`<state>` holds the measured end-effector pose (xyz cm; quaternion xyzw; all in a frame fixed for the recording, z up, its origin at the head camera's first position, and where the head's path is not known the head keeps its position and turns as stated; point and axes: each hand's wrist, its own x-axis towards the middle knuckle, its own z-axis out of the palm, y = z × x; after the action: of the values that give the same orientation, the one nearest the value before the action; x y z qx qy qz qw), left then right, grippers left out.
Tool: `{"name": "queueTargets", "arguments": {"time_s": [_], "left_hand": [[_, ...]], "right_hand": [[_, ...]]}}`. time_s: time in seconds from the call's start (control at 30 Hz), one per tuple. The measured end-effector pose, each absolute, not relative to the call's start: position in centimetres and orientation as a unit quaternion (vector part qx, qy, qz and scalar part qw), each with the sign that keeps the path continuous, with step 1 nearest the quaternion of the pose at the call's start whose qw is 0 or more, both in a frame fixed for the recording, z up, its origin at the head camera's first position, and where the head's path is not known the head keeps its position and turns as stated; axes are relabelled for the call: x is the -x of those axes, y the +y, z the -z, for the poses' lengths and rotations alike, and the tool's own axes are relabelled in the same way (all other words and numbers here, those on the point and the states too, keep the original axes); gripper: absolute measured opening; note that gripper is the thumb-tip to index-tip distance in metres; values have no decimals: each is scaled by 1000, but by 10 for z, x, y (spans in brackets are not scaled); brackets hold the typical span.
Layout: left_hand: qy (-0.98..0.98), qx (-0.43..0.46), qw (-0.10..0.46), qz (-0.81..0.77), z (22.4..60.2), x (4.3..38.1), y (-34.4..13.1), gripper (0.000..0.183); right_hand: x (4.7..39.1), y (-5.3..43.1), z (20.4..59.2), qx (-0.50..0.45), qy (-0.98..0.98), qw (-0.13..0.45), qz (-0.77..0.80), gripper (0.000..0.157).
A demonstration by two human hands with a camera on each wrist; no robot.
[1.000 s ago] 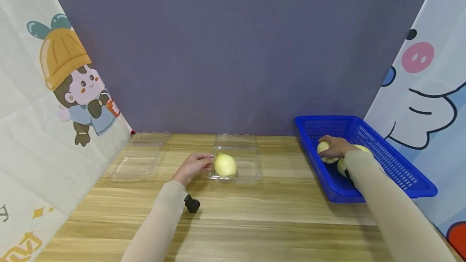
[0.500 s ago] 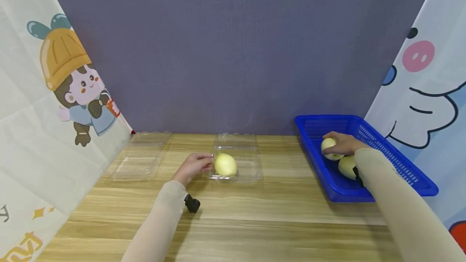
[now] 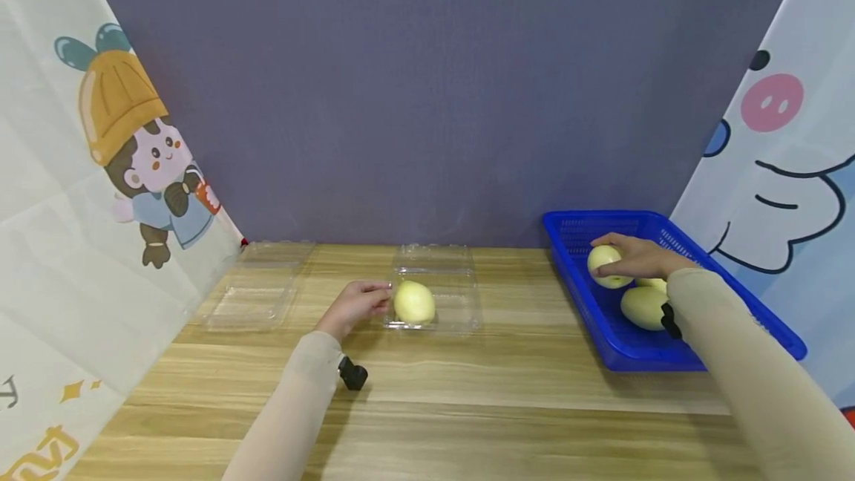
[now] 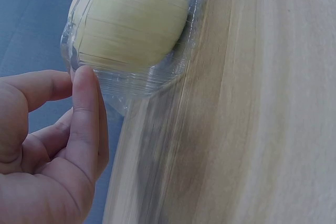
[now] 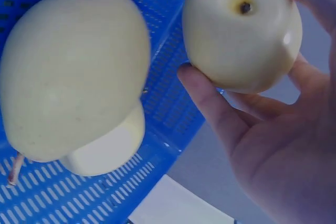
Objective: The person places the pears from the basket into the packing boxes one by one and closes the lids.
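My left hand [image 3: 358,308] pinches the left rim of a clear plastic box [image 4: 152,82] between thumb and fingers. Inside that box, on its left side, lies a pale yellow pear [image 3: 414,303]; its lid stands folded back behind. At the right, my right hand [image 3: 640,256] grips another pale yellow pear [image 5: 241,35] over the blue basket [image 3: 604,344], thumb on one side and fingers on the other. Below it in the basket sit a larger pear [image 5: 79,72] with a stem and one more pear [image 5: 113,145], partly covered by the larger one.
A second clear plastic box [image 3: 247,303] lies opened out at the left of the wooden table [image 3: 467,421]. A grey-purple panel [image 3: 427,95] stands along the back. Printed cloths hang at both sides, the right one close behind the basket.
My right hand has lifted its pear slightly up and to the right within the basket, uncovering more of the pears below. My left hand has stayed on the box.
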<state>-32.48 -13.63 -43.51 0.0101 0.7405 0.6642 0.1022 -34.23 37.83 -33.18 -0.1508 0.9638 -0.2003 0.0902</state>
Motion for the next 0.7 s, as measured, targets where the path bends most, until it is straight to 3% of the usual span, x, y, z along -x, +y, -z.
{"name": "queueTargets", "arguments": {"time_s": [0.7], "left_hand": [[738, -18, 104, -667, 435, 323, -137, 36]], "right_hand": [[337, 359, 314, 179, 947, 59, 262, 61]]}}
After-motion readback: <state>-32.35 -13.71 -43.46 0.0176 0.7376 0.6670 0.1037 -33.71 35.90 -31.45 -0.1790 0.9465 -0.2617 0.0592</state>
